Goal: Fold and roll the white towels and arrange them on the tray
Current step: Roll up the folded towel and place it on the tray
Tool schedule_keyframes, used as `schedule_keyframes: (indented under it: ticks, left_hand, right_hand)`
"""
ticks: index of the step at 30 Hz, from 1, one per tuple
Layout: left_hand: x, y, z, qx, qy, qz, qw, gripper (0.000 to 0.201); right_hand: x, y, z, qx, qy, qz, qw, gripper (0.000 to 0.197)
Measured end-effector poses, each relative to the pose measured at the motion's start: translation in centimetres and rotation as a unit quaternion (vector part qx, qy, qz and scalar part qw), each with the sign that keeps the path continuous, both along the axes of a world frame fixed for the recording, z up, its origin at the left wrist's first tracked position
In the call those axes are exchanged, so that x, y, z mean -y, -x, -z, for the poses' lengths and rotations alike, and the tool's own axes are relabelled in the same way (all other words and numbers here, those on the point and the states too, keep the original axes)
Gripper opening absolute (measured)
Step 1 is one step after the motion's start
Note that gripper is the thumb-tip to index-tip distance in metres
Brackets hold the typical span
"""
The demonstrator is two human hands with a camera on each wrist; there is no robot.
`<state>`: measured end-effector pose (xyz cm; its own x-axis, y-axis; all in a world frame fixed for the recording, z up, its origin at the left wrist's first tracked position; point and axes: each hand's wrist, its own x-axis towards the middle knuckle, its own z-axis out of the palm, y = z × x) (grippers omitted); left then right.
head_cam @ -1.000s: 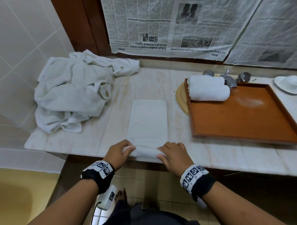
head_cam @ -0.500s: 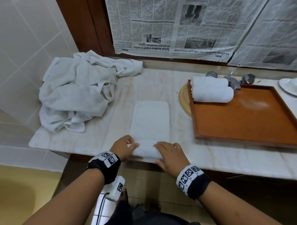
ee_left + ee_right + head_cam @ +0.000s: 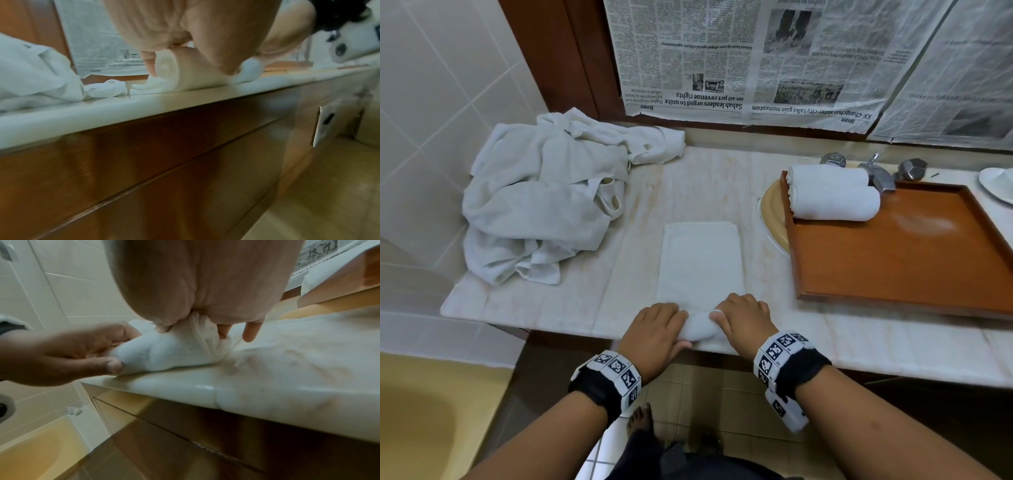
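Observation:
A folded white towel (image 3: 700, 263) lies lengthwise on the marble counter (image 3: 571, 301), its near end rolled into a short roll (image 3: 698, 327) at the counter's front edge. My left hand (image 3: 659, 329) grips the roll's left end (image 3: 174, 71), thumb under it. My right hand (image 3: 744, 317) grips the right end (image 3: 185, 347), fingers curled over the top. Two finished towel rolls (image 3: 832, 197) lie side by side in the far left corner of the wooden tray (image 3: 914, 263). A heap of loose white towels (image 3: 544, 202) sits at the counter's left.
The tray rests over a yellow basin (image 3: 772, 219) with metal taps (image 3: 873, 169) behind it. A white dish (image 3: 996, 181) is at the far right. Newspaper (image 3: 756, 58) covers the wall behind. A tiled wall bounds the left, with a yellow tub (image 3: 417, 421) below.
The roll at the towel's near end has grown thicker and moved a little away from me. Both hands have come closer together on it.

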<state>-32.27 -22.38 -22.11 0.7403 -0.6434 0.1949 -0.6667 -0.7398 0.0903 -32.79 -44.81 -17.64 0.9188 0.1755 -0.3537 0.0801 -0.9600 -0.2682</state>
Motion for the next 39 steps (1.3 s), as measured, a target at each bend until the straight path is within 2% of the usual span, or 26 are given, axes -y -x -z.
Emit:
schedule_keyframes:
  ticks: [3, 6, 9, 12, 14, 17, 21, 23, 24, 26, 27, 28, 30, 32, 35, 37, 39]
  left_hand:
    - [-0.1, 0.0, 0.0, 0.01, -0.011, -0.014, 1.0, 0.042]
    - [0.4, -0.7, -0.5, -0.026, 0.002, -0.049, 0.998, 0.045]
    - [1.1, -1.6, -1.7, -0.126, 0.011, -0.09, 0.988, 0.061]
    - [1.3, -2.4, -2.3, -0.196, 0.015, -0.122, 0.973, 0.071]
    - [1.2, -2.8, -2.5, -0.23, 0.025, -0.125, 0.965, 0.063]
    - [1.1, -3.4, -2.6, -0.297, 0.042, -0.148, 0.942, 0.048]
    - [1.3, -4.0, -2.4, -0.35, 0.136, -0.219, 0.9, 0.034]
    - [1.6, -3.9, -2.8, -0.329, 0.139, -0.23, 0.905, 0.033]
    - [1.8, -3.7, -3.0, -0.292, 0.128, -0.22, 0.922, 0.032]
    - [2.0, -2.9, -3.1, -0.144, 0.104, -0.162, 0.971, 0.031]
    - [2.0, -2.5, -2.9, -0.077, 0.081, -0.126, 0.986, 0.034]
    - [2.0, -1.9, -2.6, -0.032, 0.048, -0.096, 0.994, 0.039]
    - [1.7, -1.1, -1.4, 0.009, -0.005, -0.054, 0.999, 0.048]
    - [1.1, -0.8, -0.7, 0.019, -0.021, -0.047, 0.999, 0.048]
    - [0.5, -1.5, -0.8, -0.025, -0.033, -0.068, 0.997, 0.048]
    - [0.4, -2.2, -1.1, -0.055, -0.045, -0.082, 0.994, 0.056]
    - [0.7, -2.6, -1.8, -0.099, -0.025, -0.099, 0.99, 0.068]
  right_hand:
    - [-0.8, 0.0, 0.0, 0.012, 0.064, -0.006, 0.998, 0.036]
    - [-1.4, -0.1, 0.0, 0.038, 0.086, 0.023, 0.995, 0.04]
    - [-1.5, 0.0, 0.0, 0.103, 0.075, 0.043, 0.991, 0.036]
    - [-0.7, 0.9, 0.4, 0.152, 0.051, -0.018, 0.987, 0.03]
    - [0.2, 1.7, 0.5, 0.189, 0.015, -0.042, 0.981, 0.027]
    - [1.5, 2.6, 0.9, 0.204, 0.01, -0.064, 0.977, 0.044]
    - [1.6, 2.4, 0.9, 0.202, -0.002, -0.045, 0.978, 0.041]
    - [1.5, 2.3, 0.9, 0.191, -0.011, -0.038, 0.981, 0.039]
    - [1.5, 2.2, 0.7, 0.181, -0.019, -0.036, 0.983, 0.038]
    - [1.7, 1.8, 0.5, 0.152, -0.027, -0.04, 0.987, 0.04]
    - [1.8, 1.6, 0.4, 0.138, -0.029, -0.042, 0.989, 0.041]
    - [2.0, 1.3, 0.3, 0.131, -0.033, -0.042, 0.99, 0.041]
    - [2.1, 0.7, 0.1, 0.117, -0.04, -0.037, 0.992, 0.041]
    - [2.1, 0.2, 0.1, 0.094, -0.047, -0.028, 0.994, 0.04]
    - [1.7, -0.1, -0.2, 0.063, -0.058, -0.012, 0.996, 0.039]
    - [1.3, -0.1, -0.4, 0.067, -0.056, 0.002, 0.996, 0.037]
    - [0.6, 0.0, -0.7, 0.089, -0.014, 0.011, 0.996, 0.036]
